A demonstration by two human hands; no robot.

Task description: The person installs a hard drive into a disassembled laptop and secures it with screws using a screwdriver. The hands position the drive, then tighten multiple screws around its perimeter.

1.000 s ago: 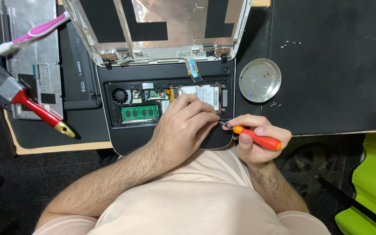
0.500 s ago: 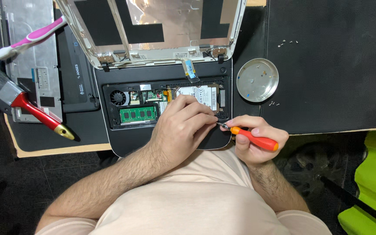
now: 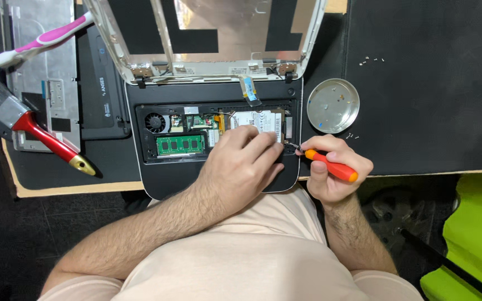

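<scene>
a small opened laptop (image 3: 163, 178) lies upside down at the near edge of the black mat (image 3: 419, 111), its bottom cover off and its lid frame (image 3: 207, 39) tilted away toward the top. in the open bay a green memory module (image 3: 179, 145) sits at the left, below a round black fan (image 3: 155, 122). a silver drive with a white rectangular label (image 3: 252, 119) sits at the right. a small blue and white tab (image 3: 249, 92) hangs from the hinge strip.

the left hand (image 3: 241, 167) lies palm down over the right half of the bay, fingers loosely bent and close together, their tips touching the drive's near right corner. it grips nothing that can be seen.

the right hand (image 3: 333, 173) is just beside it at the laptop's right edge, closed around an orange screwdriver (image 3: 330, 165). the tip points left into the bay's right corner, probably on a screw, though that spot is too small to be sure.

a round metal dish (image 3: 333, 105) with a few screws stands near, beyond the right hand. at the far left lie a red-handled paintbrush (image 3: 46, 136), a pink and white toothbrush (image 3: 40, 40) and a grey panel bearing small dark labels (image 3: 40, 72).
</scene>
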